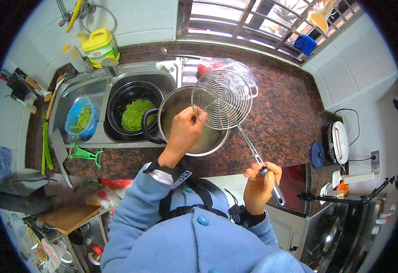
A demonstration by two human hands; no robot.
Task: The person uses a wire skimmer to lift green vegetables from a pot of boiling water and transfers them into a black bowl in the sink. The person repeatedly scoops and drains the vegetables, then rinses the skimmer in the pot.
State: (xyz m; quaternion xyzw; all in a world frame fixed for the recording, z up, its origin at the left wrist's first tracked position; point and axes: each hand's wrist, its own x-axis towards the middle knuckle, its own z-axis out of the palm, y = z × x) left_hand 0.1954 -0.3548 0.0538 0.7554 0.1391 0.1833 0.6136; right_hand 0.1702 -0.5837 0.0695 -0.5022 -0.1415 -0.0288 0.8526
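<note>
The right hand [261,184] is wrapped round the handle [278,195] of a wire spider strainer [219,100], which hangs over a steel pot [174,104] beside the sink [126,144]. The left hand [185,132] curls near the strainer's edge; I cannot tell whether it pinches anything.

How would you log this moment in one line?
left hand: over metal pot | right hand: holding strainer by handle | black bowl: chopped greens

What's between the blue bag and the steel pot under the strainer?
In the head view, going right from the blue bag: the sink divider, the black tub of chopped greens, then the black handle of the steel pot.
</note>
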